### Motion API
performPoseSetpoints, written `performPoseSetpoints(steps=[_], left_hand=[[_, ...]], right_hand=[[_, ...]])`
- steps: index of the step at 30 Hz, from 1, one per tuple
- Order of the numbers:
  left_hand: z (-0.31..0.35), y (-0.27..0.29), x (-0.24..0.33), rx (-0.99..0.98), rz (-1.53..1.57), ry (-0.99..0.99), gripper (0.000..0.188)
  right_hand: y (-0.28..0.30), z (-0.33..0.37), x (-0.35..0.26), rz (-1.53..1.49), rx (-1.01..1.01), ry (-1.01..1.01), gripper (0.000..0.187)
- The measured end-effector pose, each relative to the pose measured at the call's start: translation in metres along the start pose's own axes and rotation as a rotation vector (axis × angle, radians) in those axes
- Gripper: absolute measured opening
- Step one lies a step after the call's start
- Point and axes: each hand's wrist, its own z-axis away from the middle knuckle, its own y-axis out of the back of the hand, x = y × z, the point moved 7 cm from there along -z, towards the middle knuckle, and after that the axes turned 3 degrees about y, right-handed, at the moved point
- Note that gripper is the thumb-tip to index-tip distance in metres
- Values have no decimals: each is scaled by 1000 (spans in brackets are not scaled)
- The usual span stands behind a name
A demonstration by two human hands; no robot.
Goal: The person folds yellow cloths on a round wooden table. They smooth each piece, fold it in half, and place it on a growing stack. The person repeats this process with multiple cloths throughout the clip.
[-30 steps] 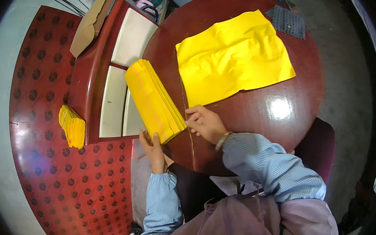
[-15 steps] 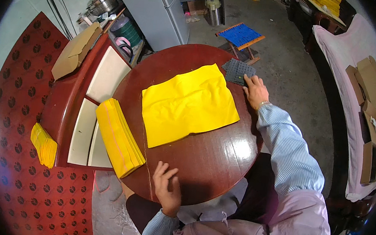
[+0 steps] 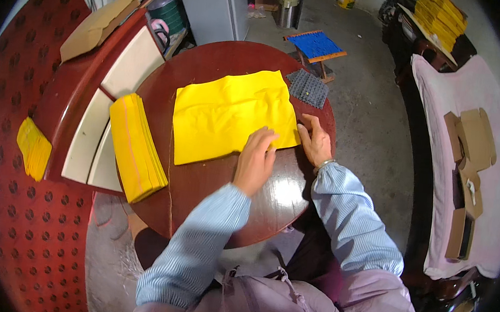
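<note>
Head view: wrinkled yellow sheet [image 3: 223, 121] lies on tabletop [image 3: 160, 86]. Left hand [image 3: 255, 162] over its near edge, fingers loosely extended, thumb apart. Right hand [image 3: 315, 143] at right corner; cannot tell whether fingers pinch. Judged risk: uneven pull could skew sheet, deepen wrinkles.

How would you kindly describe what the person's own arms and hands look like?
The sleeves are light blue with fine white stripes, loose and narrowing toward the wrists; a pale mauve garment is worn too. The left hand and right hand wear no gloves; a thin band circles the right wrist.
</note>
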Motion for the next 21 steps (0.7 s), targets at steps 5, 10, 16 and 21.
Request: performPoseSetpoints(steps=[5, 10, 16, 21], left_hand=[[-2, -20, -32, -115, -85, 131, 33], [20, -5, -48, -99, 19, 195, 33], [11, -23, -30, 21, 50, 184, 28], [16, -32, -35, 47, 92, 298, 31]], right_hand=[[-9, 32, -35, -52, -69, -68, 50], [6, 63, -45, -115, -148, -90, 54], [17, 30, -39, -95, -326, 294, 32], [12, 16, -24, -162, -442, 285, 19]])
